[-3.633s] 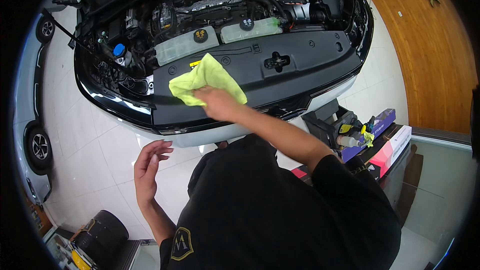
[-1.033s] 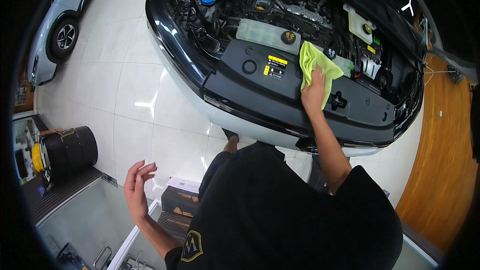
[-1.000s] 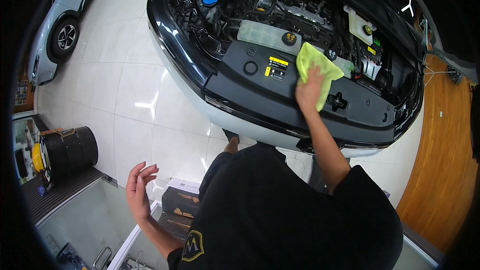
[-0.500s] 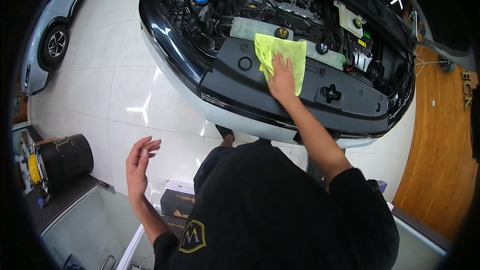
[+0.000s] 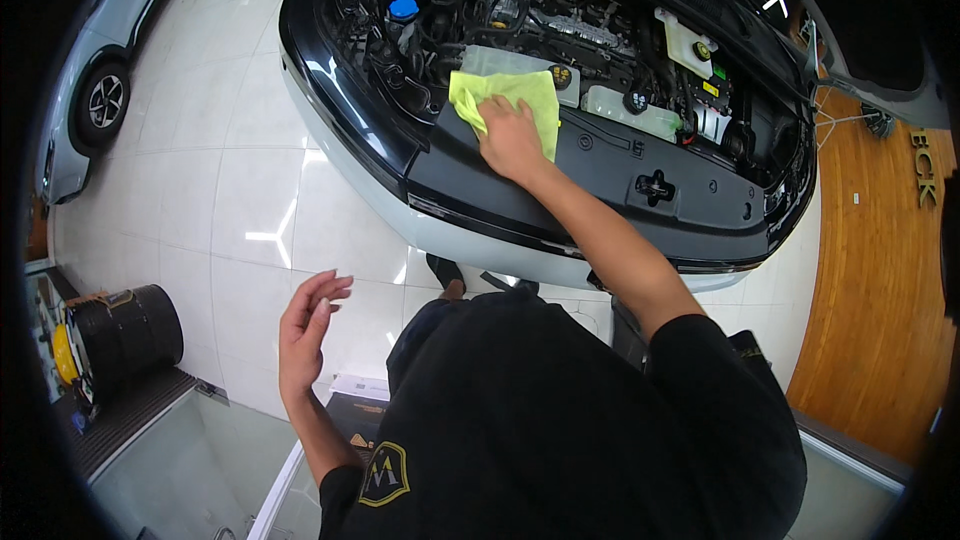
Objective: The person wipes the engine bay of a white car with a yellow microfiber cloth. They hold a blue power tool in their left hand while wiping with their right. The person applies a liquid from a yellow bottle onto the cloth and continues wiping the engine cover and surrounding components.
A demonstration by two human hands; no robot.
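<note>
My right hand [image 5: 512,138] presses a yellow-green microfiber cloth [image 5: 537,100] onto the black plastic cover [image 5: 600,172] along the front of a car's engine bay. Its fingers bend over the left part of the cloth, which hides the cover beneath. The cloth's upper edge reaches a translucent tank [image 5: 490,61] with a black cap. Well away from the car, my left hand [image 5: 308,325] hangs in the air with fingers loosely curled and apart, holding nothing.
Above the cover lie the engine [image 5: 580,30], a blue cap [image 5: 403,8] and a second translucent tank [image 5: 625,112]. The raised hood [image 5: 880,90] is at upper right. Another car [image 5: 95,70] stands left, above a black drum [image 5: 125,333]. A dark box [image 5: 352,414] sits beside my left forearm.
My right hand has slid the cloth leftward along the cover. My left hand has shifted slightly right, still empty. The whole view has moved a little.
</note>
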